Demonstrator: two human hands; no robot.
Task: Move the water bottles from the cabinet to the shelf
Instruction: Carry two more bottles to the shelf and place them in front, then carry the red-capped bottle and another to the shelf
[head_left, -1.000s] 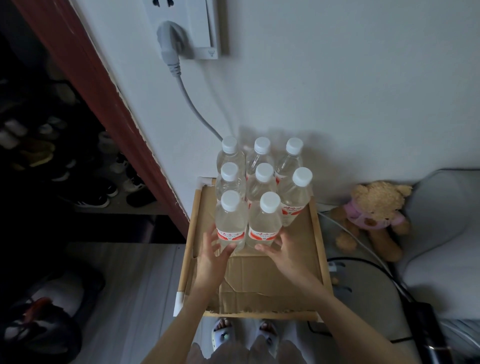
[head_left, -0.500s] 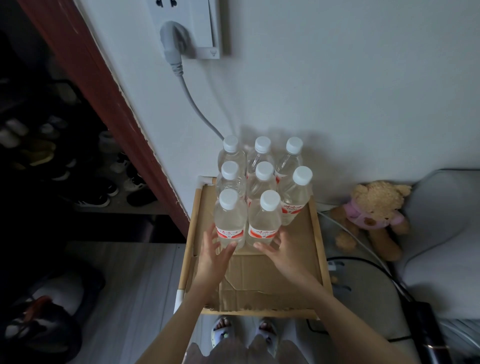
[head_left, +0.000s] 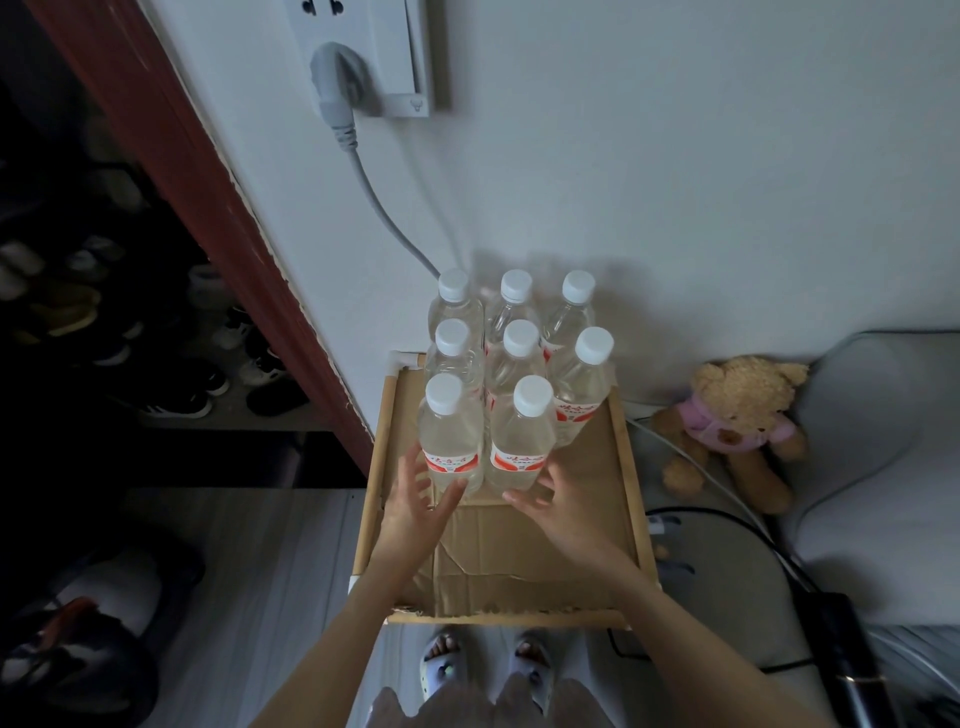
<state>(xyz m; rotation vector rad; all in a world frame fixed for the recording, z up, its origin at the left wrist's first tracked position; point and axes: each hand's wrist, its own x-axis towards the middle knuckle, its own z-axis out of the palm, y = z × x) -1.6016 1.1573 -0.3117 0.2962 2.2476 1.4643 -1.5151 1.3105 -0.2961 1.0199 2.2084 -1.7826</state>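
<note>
Several clear water bottles with white caps and red labels stand in rows at the back of a bamboo-framed shelf top (head_left: 374, 467) lined with cardboard, against the wall. My left hand (head_left: 415, 506) is spread just in front of the front-left bottle (head_left: 449, 441), with its fingertips at the bottle's base. My right hand (head_left: 563, 506) sits in front of the front-right bottle (head_left: 519, 447), fingers loosely curved and near its base. Neither hand grips a bottle.
A grey cable (head_left: 384, 213) runs from a wall socket (head_left: 363, 52) down behind the bottles. A teddy bear (head_left: 737, 421) and grey cushion (head_left: 883, 467) lie to the right. To the left are a red door frame (head_left: 208, 208) and dark shoe racks (head_left: 104, 322). Black cords (head_left: 727, 519) lie beside the shelf.
Both hands have drawn back slightly from the two front bottles. The front-left bottle has shifted a little towards the back.
</note>
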